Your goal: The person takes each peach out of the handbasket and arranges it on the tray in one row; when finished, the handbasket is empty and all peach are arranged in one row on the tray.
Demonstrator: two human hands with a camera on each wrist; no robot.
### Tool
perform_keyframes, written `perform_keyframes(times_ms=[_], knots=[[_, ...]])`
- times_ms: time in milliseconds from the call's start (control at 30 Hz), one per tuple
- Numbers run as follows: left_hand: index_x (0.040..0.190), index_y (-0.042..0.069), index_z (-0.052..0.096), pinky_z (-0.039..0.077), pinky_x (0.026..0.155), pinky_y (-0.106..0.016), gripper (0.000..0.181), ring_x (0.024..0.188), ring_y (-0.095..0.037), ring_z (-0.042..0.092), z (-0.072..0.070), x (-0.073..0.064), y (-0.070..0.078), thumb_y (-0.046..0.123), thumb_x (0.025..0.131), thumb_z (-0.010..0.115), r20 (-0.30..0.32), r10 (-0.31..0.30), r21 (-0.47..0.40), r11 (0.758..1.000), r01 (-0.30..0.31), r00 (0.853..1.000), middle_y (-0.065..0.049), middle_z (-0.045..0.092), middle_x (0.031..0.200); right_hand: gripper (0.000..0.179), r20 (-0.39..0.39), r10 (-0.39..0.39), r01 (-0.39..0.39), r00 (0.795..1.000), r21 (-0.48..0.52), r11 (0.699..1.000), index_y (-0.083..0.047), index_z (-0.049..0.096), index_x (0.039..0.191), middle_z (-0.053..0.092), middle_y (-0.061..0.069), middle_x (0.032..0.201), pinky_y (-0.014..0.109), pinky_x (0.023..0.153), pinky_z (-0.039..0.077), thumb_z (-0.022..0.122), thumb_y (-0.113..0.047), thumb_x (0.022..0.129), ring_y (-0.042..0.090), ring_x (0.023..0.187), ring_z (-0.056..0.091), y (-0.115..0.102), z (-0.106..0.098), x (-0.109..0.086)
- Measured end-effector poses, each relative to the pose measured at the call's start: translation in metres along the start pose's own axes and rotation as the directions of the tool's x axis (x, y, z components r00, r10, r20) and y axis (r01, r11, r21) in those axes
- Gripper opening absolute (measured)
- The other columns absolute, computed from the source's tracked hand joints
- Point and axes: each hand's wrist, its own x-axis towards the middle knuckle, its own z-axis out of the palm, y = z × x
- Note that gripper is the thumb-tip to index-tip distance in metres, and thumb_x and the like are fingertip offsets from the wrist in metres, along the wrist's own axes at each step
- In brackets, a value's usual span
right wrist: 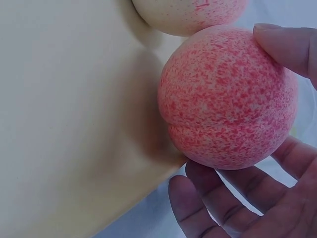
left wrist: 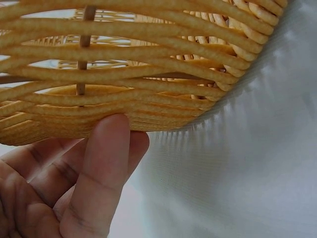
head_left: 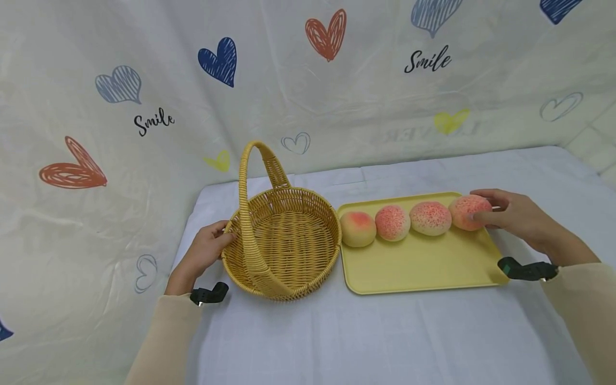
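A round wicker basket (head_left: 293,246) with a tall arched handle stands left of a yellow tray (head_left: 418,267). My left hand (head_left: 208,247) pinches the basket's left rim; in the left wrist view the thumb (left wrist: 105,158) presses the woven side. Several pink-speckled peaches lie in a row along the tray's back half. At the row's right end, my right hand (head_left: 522,219) grips a peach (head_left: 468,212), thumb on one side and fingers curled on the other. In the right wrist view this peach (right wrist: 228,99) sits over the tray's edge area, close against its neighbour.
Left of the held peach lie a speckled peach (head_left: 430,218), a redder one (head_left: 392,223) and a smoother, yellowish one (head_left: 358,229) close to the basket's rim. A white cloth (head_left: 385,337) covers the table. Behind hangs a curtain (head_left: 366,80) printed with hearts.
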Motion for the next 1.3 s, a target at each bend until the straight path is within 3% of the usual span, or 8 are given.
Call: perform_keyframes(times_ms=[67,167,633,933,1000,1100,1233,1300], knots=[[0.147,0.003,0.055,0.057,0.067,-0.032,0.046,0.084,-0.016,0.065,0.000,0.000,0.000,0.020,0.105,0.055,0.000,-0.001,0.000,1.000,0.001,1.000,-0.016,0.070,0.113,0.082,0.003,-0.001,0.002,1.000,-0.006,1.000,-0.002,0.031,0.161,0.060,0.004,0.134,0.018,0.078,0.053,0.072,-0.036,0.099,-0.015,0.092,0.053,0.000,0.000,0.000],[0.148,0.003,0.055,0.057,0.066,-0.032,0.046,0.083,-0.016,0.065,0.000,0.000,0.000,0.020,0.105,0.055,0.002,-0.001,-0.002,1.000,0.001,1.000,-0.016,0.070,0.112,0.085,0.017,-0.003,0.003,1.000,-0.017,1.000,-0.001,0.027,0.162,0.040,0.030,0.152,0.017,0.078,0.052,0.071,-0.038,0.099,-0.019,0.091,0.049,-0.001,0.001,-0.001],[0.145,0.003,0.057,0.059,0.070,-0.034,0.045,0.086,-0.018,0.068,-0.001,-0.001,0.002,0.021,0.104,0.056,0.004,0.005,0.048,0.999,-0.006,1.000,-0.018,0.070,0.111,0.087,0.027,-0.058,0.057,0.998,0.022,0.998,0.002,0.018,0.164,0.034,0.036,0.153,0.017,0.078,0.054,0.070,-0.031,0.101,-0.021,0.093,0.046,-0.002,0.002,-0.004],[0.157,0.006,0.042,0.049,0.105,-0.055,0.061,0.131,-0.038,0.058,-0.004,0.001,0.009,0.041,0.107,0.054,0.014,0.013,0.152,0.988,-0.015,1.000,-0.023,0.058,0.146,0.085,0.034,-0.074,0.074,0.997,0.012,0.997,0.000,0.015,0.165,0.034,0.038,0.154,0.013,0.077,0.050,0.065,-0.033,0.104,-0.022,0.094,0.047,-0.001,0.000,-0.006],[0.160,0.007,0.036,0.043,0.111,-0.060,0.069,0.139,-0.041,0.051,-0.005,0.001,0.011,0.047,0.107,0.053,0.015,0.017,0.153,0.988,-0.019,1.000,-0.023,0.052,0.152,0.086,0.031,-0.068,0.068,0.997,-0.008,0.998,-0.003,0.014,0.166,0.033,0.037,0.156,0.011,0.077,0.047,0.064,-0.035,0.104,-0.016,0.101,0.048,-0.002,0.000,-0.007],[0.165,0.010,0.027,0.037,0.114,-0.064,0.078,0.148,-0.044,0.038,-0.005,0.001,0.015,0.057,0.106,0.049,0.017,0.030,0.172,0.985,-0.033,0.999,-0.023,0.041,0.161,0.087,0.035,-0.069,0.070,0.997,-0.022,0.997,-0.006,0.009,0.167,0.029,0.038,0.159,0.021,0.088,0.048,0.063,-0.035,0.105,0.015,0.126,0.054,-0.003,-0.001,-0.007],[0.168,0.012,0.016,0.029,0.118,-0.067,0.084,0.154,-0.046,0.024,-0.004,0.000,0.018,0.061,0.106,0.045,0.035,0.046,0.172,0.984,-0.051,0.998,-0.021,0.025,0.169,0.090,0.048,-0.056,0.056,0.997,0.001,0.998,-0.009,0.002,0.167,0.020,0.040,0.162,0.065,0.107,0.038,0.061,-0.038,0.105,0.060,0.142,0.029,-0.007,0.000,-0.007],[0.168,0.011,0.012,0.026,0.119,-0.068,0.085,0.156,-0.047,0.019,-0.004,0.000,0.019,0.060,0.106,0.044,0.046,0.049,0.165,0.985,-0.056,0.998,-0.020,0.018,0.171,0.092,0.048,-0.045,0.045,0.998,0.009,0.999,-0.010,0.001,0.167,0.018,0.039,0.163,0.075,0.106,0.030,0.061,-0.039,0.105,0.062,0.143,0.025,-0.008,0.001,-0.007]])
